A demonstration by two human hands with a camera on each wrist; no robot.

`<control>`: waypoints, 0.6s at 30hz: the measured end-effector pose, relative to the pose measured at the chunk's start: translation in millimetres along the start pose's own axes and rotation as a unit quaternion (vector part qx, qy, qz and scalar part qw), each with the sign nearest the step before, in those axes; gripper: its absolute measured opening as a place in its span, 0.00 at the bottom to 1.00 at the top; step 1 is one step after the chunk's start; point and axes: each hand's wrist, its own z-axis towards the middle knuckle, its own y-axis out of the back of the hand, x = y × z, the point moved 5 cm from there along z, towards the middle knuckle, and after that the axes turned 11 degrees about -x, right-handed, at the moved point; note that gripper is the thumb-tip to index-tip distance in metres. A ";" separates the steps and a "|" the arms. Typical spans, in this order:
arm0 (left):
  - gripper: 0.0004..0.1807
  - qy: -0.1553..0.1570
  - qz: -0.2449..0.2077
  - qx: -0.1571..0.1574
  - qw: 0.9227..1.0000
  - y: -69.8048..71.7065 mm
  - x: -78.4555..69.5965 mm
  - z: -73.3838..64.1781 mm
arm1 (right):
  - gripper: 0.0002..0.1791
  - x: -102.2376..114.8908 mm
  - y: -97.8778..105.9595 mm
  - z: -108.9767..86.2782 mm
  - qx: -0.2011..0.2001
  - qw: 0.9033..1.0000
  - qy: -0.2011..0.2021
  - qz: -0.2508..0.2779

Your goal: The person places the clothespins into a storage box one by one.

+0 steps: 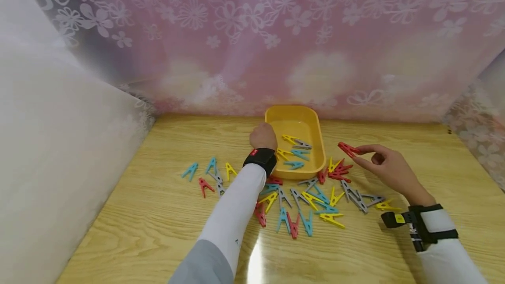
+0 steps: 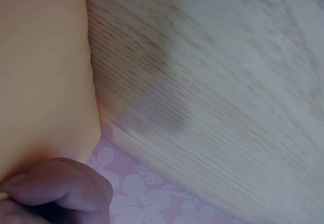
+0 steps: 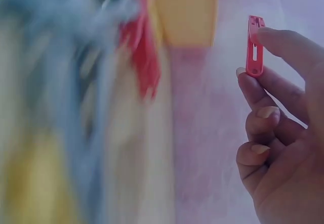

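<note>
Between thumb and fingertips, my right hand pinches a red clothespin above the table, to the right of the yellow plastic tub. The right wrist view shows this clothespin upright at the fingertips, the other fingers curled. My left hand grips the tub's left rim; in the left wrist view its curled fingers lie against the tub wall. Inside the tub lie several clothespins: yellow, grey and blue.
Clothespins in red, blue, yellow and grey are scattered before the tub on the wooden table. A smaller group, including a blue clothespin, lies left of my left arm. A pink floral cloth hangs behind.
</note>
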 end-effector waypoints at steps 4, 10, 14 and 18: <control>0.14 -0.001 0.005 0.008 1.000 0.6 0.0 -1.2 | 0.22 29.9 -21.6 20.7 0.008 1.000 0.011 0.027; 0.14 -0.002 0.005 0.022 1.000 3.9 -1.0 -4.9 | 0.25 64.2 -48.9 42.9 0.026 0.999 0.041 0.022; 0.14 0.001 0.005 0.011 1.000 5.6 0.9 -4.3 | 0.25 73.0 -58.1 47.1 0.038 0.998 0.056 0.018; 0.13 0.004 0.003 -0.007 1.000 4.8 1.8 -2.5 | 0.22 68.2 -57.2 44.2 0.031 0.998 0.056 0.020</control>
